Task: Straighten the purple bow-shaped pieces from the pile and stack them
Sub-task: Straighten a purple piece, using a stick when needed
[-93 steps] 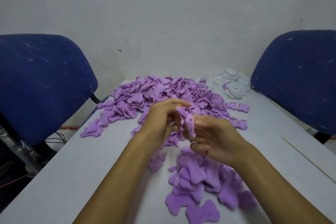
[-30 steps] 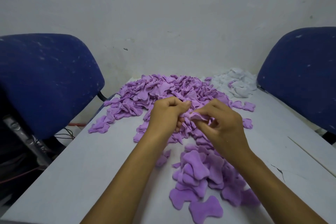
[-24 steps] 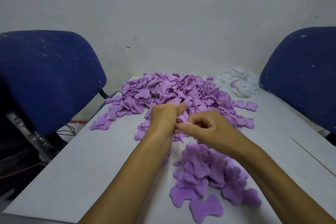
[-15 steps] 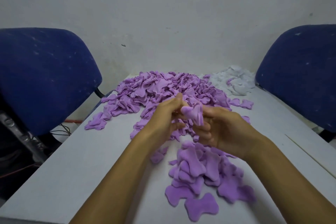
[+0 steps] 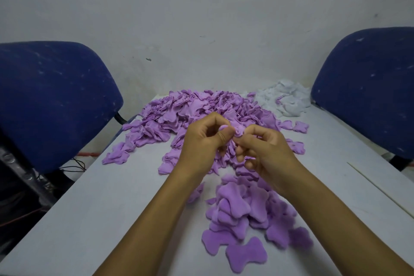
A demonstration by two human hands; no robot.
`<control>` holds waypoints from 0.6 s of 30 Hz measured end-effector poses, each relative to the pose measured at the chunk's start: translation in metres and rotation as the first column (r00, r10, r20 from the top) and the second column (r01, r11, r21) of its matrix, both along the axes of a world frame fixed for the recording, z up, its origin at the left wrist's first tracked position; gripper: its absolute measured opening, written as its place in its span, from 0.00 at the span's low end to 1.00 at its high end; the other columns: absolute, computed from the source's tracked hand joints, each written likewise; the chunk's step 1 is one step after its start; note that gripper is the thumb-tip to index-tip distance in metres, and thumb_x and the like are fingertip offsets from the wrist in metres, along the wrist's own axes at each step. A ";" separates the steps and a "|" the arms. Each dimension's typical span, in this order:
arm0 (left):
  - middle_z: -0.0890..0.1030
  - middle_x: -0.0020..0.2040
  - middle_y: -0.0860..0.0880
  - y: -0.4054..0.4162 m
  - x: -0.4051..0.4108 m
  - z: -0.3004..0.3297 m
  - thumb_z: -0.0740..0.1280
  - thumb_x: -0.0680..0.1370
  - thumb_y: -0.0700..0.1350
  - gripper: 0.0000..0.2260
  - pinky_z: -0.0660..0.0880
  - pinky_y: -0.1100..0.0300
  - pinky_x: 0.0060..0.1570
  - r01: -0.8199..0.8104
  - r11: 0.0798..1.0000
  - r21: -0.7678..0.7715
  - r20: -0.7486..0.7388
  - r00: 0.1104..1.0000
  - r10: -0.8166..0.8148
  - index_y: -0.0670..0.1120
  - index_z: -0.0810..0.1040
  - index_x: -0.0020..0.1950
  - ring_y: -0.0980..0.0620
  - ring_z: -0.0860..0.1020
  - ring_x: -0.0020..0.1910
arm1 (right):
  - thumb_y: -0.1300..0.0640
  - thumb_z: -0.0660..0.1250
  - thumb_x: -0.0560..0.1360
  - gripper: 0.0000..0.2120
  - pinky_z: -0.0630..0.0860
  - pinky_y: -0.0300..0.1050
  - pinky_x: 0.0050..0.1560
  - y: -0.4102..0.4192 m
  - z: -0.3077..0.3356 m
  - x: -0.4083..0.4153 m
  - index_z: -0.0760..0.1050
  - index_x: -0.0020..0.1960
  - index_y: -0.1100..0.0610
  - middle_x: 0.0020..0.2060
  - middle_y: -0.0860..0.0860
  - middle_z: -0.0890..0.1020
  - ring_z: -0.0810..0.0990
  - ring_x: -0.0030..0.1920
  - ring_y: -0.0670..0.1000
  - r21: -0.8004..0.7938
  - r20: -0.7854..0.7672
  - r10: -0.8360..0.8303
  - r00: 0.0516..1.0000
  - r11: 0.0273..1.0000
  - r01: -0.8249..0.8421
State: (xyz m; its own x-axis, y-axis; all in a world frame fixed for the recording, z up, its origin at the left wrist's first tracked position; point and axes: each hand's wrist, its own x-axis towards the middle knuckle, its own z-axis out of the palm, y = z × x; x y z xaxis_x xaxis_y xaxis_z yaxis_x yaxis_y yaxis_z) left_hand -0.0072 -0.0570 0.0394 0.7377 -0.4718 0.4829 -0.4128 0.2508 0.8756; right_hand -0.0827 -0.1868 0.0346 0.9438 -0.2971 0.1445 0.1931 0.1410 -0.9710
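Between both hands, a crumpled purple piece is pinched by left hand and right hand, with a small stack nearer the body and the large pile beyond unsorted.

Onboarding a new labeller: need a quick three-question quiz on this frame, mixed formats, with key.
1. True or false: both hands pinch the same crumpled purple piece above the big purple pile.
2. Multiple choice: where does the white pile lie? A) near the left chair B) at the table's far right, by the right chair C) under the forearms
3. Fill in: the flattened pieces lie on the table ____ the right forearm.

Key: 1 true, the left hand and the right hand both grip it. 2 B. 3 under.
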 end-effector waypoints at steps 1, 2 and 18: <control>0.74 0.30 0.44 -0.001 -0.002 0.001 0.67 0.77 0.33 0.08 0.70 0.57 0.30 -0.024 1.000 -0.002 0.006 1.000 0.024 0.41 0.76 0.39 0.48 0.70 0.30 | 0.66 0.68 0.74 0.18 0.66 0.35 0.22 0.003 0.000 0.001 0.75 0.29 0.51 0.24 0.53 0.77 0.74 0.23 0.48 -0.034 0.022 -0.050 0.998 0.998 0.051; 0.73 0.30 0.46 -0.002 -0.004 0.001 0.68 0.76 0.33 0.09 0.69 0.57 0.30 -0.050 0.999 -0.004 0.012 0.999 0.050 0.43 0.75 0.37 0.49 0.69 0.29 | 0.67 0.68 0.74 0.18 0.66 0.35 0.22 0.006 0.000 0.001 0.75 0.28 0.52 0.22 0.52 0.75 0.72 0.21 0.48 -0.077 0.047 -0.112 0.993 0.990 0.115; 0.80 0.40 0.51 0.001 -0.009 0.004 0.70 0.76 0.43 0.03 0.75 0.57 0.41 -0.064 0.998 0.024 0.038 0.997 0.063 0.46 0.80 0.48 0.53 0.78 0.41 | 0.64 0.72 0.72 0.13 0.64 0.39 0.27 0.006 -0.008 0.012 0.72 0.31 0.57 0.21 0.52 0.76 0.69 0.22 0.48 -0.386 0.196 -0.378 0.905 0.819 0.425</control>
